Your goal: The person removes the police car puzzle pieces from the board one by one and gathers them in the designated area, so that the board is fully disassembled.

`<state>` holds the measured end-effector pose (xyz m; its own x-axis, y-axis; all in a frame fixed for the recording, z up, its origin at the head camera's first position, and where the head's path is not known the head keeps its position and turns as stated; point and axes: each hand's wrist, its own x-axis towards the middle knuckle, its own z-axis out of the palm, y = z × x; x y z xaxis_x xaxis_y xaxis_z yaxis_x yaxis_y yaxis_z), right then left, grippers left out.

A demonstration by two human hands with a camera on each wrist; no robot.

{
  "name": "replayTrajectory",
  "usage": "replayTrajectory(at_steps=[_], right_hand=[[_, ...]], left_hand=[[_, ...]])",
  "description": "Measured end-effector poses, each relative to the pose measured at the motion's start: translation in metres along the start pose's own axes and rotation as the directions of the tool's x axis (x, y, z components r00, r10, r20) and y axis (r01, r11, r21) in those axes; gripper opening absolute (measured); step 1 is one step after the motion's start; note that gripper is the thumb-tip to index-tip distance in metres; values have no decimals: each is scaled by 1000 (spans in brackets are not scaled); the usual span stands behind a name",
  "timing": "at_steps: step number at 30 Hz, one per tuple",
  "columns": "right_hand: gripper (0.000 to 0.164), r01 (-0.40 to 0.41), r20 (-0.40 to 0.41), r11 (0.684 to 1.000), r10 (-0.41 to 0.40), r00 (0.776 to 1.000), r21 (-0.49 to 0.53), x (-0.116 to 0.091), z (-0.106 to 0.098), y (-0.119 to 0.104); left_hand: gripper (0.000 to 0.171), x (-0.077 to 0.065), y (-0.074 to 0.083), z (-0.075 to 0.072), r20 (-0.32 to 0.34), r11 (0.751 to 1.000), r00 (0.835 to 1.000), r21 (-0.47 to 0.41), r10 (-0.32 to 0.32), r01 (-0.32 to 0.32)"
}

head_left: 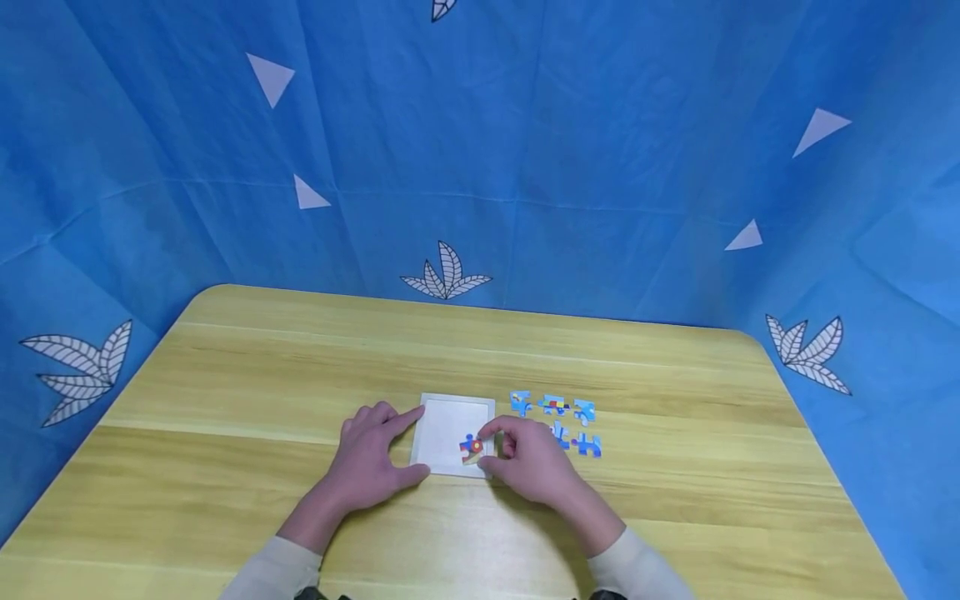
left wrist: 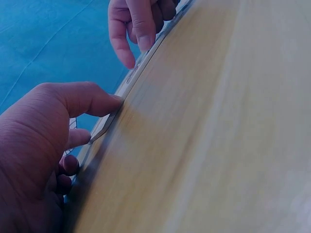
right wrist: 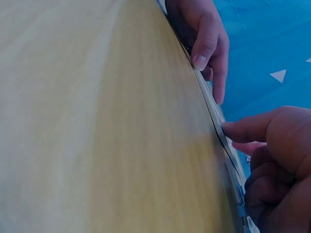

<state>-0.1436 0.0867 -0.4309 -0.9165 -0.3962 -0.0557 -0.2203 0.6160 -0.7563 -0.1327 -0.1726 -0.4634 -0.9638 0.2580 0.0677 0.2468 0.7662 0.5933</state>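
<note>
A square white puzzle tray [head_left: 453, 397] lies on the table. My left hand [head_left: 367, 467] rests at its left side, index finger at the upper part of that edge and thumb at the near-left corner, spread apart and fairly straight. In the tray's near-right corner is a colourful jigsaw piece [head_left: 470, 448] in blue, red and yellow. With thumb and index finger, my right hand [head_left: 528, 458] pinches this piece by its right side, the other fingers curled in. The left wrist view shows the left thumb [left wrist: 99, 100] on the tray rim; the right wrist view shows the right thumb [right wrist: 243, 128] at the rim.
Several loose blue jigsaw pieces [head_left: 556, 404] lie right of the tray, some of them close beside the right hand. The wooden table [head_left: 285, 375] has rounded far corners. Behind it hangs a blue cloth [head_left: 525, 167] with white triangles and leaves.
</note>
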Motion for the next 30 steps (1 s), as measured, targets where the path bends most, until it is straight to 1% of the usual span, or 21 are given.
replayTrajectory(at_steps=[8,19,30], right_hand=[[22,-16,7,1000,16,1000,-20,3,4,1],[22,-49,22,997,50,998,-52,5,3,-1],[19,-12,27,998,14,1000,-63,5,5,-1]], left_hand=[[82,-1,2,-1,14,1000,1000,-2,-10,10],[84,-1,0,0,-8,1000,1000,-11,0,0],[81,-1,-3,1,-14,1000,1000,2,25,-25]])
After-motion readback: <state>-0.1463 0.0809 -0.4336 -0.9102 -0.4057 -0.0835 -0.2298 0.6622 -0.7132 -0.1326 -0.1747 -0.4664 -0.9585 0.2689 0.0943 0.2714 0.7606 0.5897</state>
